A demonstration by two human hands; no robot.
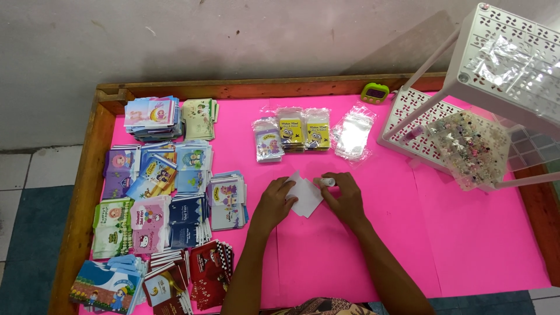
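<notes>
Head view shows a white paper sheet (304, 196) mid-worktop (478, 245), left hand (273, 203) pinning its 9 o'clock edge, right hand (344, 197) pinching a small white tube (327, 182) at 2 o'clock; the sheet looks light, limp and crease-prone, best held by edges.

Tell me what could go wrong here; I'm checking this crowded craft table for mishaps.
The small tube in the right hand sits right over the white paper that the left hand steadies; whatever is in it might smear the pink table cover. The left forearm lies close to the card stacks, so a sweep could topple them. The clear sleeves look light and may slide away.
</notes>
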